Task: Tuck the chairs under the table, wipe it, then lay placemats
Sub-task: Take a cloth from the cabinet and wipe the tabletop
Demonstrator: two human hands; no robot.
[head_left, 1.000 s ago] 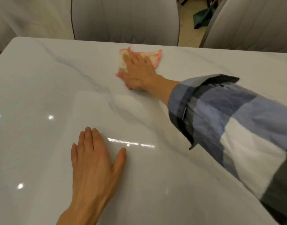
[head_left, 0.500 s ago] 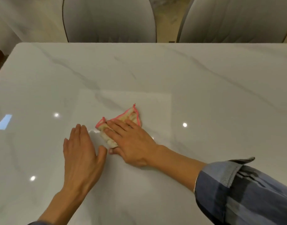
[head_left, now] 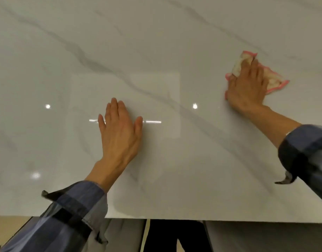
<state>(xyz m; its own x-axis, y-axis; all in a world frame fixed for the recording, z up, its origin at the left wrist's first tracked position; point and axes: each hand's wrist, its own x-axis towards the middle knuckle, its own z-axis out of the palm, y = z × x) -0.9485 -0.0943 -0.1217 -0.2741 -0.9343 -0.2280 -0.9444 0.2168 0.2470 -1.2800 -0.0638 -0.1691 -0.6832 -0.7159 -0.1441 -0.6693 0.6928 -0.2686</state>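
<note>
The right hand (head_left: pixel 246 86) lies flat on the cloth (head_left: pixel 271 80), palm down with its fingers stretched forward and close together, pressing the fabric against the table (head_left: pixel 156 42) rather than clutching it; the fingers are straight, so this is an open press, not a clenched hold. The cloth is cream with a pink edge, crumpled, and it sticks out from under that hand on the far side of the fingertips and off to the hand's right, with a thin strip of pink edging also showing by the thumb side. Well apart from it, toward the person's left, the left hand (head_left: pixel 120 131) rests palm down on bare tabletop, fingers straight and together, thumb spread out to the side, holding nothing. The table is glossy white marble with grey veins running diagonally between and beyond the two hands (small bright lamp reflections dot the surface around the left hand). Behind each wrist a blue and dark checked sleeve (head_left: pixel 72 211) is pushed partway up the forearm. Nearer the person than both hands runs the table's front edge, and below it grey chair backs (head_left: pixel 247 237) sit close under the rim, with a dark gap between them
</note>
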